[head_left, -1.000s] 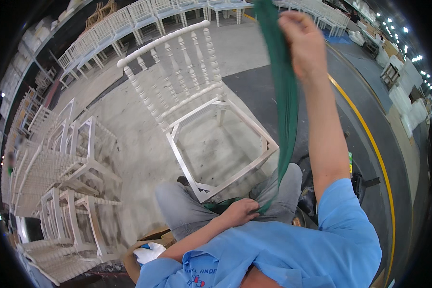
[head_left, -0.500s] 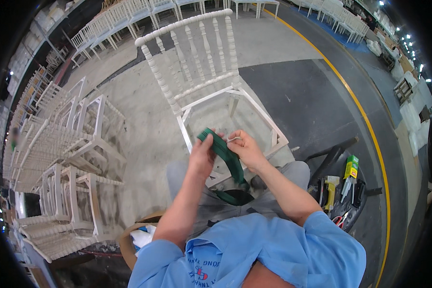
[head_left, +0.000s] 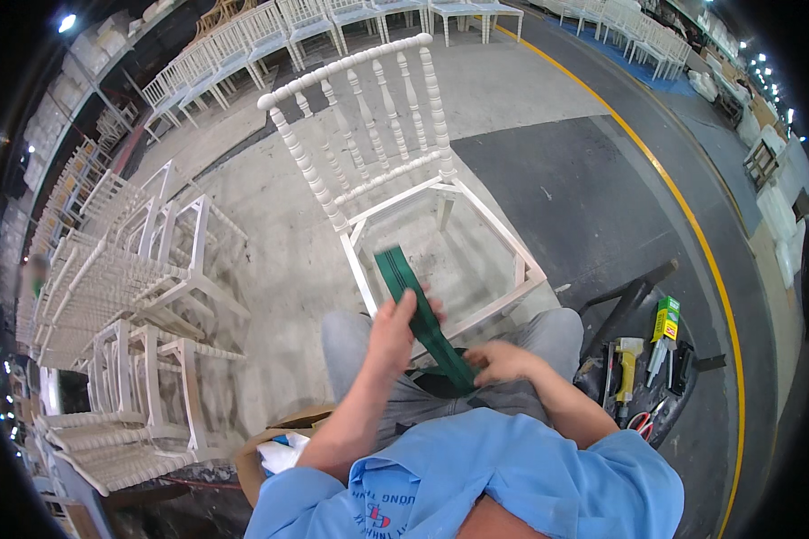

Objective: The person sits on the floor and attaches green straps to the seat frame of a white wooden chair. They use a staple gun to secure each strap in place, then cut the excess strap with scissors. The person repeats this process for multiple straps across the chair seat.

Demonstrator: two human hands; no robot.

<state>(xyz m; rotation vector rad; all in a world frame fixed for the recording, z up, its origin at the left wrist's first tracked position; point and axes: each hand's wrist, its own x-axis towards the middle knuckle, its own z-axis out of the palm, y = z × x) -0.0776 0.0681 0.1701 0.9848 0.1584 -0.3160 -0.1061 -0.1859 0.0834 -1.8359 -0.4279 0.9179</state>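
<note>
One flat green woven webbing strap runs slanted over your lap, its free end toward 11 o'clock above the open seat frame of one white wooden spindle-back chair. Your left hand is closed around the strap's middle; your right hand, at 4 o'clock from it, pinches the lower end. Two hands, apart. At 3 o'clock, one yellow staple gun and one green box lie on a dark stool. Stacked white chairs stand at 9 o'clock.
</note>
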